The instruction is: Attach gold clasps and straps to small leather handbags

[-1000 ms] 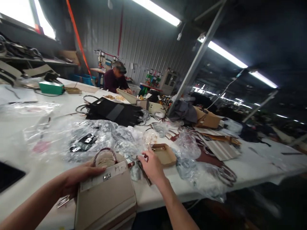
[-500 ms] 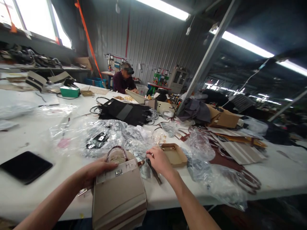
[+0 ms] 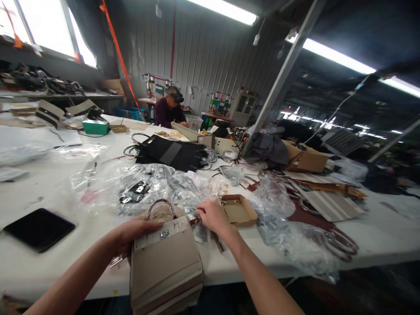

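A beige handbag (image 3: 166, 267) with a round wrapped handle (image 3: 160, 203) stands at the table's front edge, tilted toward me. A small metal plate (image 3: 164, 235) sits on its pale upper panel. My left hand (image 3: 142, 229) is closed on the bag's top left edge, thumb on the panel. At the bag's upper right corner, beside a short brown tab (image 3: 194, 222), is my right hand (image 3: 213, 214). Its fingers are pinched together, seemingly on a dark brown strap (image 3: 217, 241) that shows below the hand; the grip itself is partly hidden.
A shallow cardboard box (image 3: 241, 212) lies right of my right hand. Clear plastic bags (image 3: 177, 186) with metal parts spread behind. Black bags (image 3: 170, 153) are stacked farther back. A black tablet (image 3: 39, 228) lies left. Across the table a person (image 3: 167, 111) sits.
My right hand has moved slightly left, closer to the bag's corner and the brown tab. The bag and my left hand have shifted slightly right in the view.
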Demonstrator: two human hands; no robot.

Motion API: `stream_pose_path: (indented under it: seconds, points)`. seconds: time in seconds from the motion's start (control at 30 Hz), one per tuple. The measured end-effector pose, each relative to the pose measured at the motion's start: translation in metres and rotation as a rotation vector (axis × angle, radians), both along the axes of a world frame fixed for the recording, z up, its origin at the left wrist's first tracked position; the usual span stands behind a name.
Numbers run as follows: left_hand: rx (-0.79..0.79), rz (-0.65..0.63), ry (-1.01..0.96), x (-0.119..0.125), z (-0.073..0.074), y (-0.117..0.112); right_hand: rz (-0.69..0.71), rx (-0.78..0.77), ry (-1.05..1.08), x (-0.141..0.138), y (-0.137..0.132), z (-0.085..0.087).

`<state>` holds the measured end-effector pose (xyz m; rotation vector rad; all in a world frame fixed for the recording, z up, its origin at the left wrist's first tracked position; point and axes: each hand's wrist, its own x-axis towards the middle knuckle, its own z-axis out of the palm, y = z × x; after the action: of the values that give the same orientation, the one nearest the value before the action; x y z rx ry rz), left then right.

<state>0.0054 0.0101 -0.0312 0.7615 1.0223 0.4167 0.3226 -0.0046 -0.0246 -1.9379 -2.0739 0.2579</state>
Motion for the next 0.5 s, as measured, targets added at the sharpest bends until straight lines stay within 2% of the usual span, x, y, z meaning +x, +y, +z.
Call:
stream_pose_path:
  seconds: [0.13, 0.33, 0.5]
  points:
    - [0.024, 0.016, -0.012, 0.0, -0.002, -0.001, -0.064, -0.117, 0.053, -0.01, 0.011, -0.002]
    - [0.034, 0.031, -0.012, -0.001, -0.007, 0.0, -0.088, -0.136, 0.144, -0.011, 0.026, -0.017]
    - [0.045, 0.028, -0.001, -0.001, -0.006, 0.0, -0.082, -0.113, 0.251, -0.009, 0.025, -0.024]
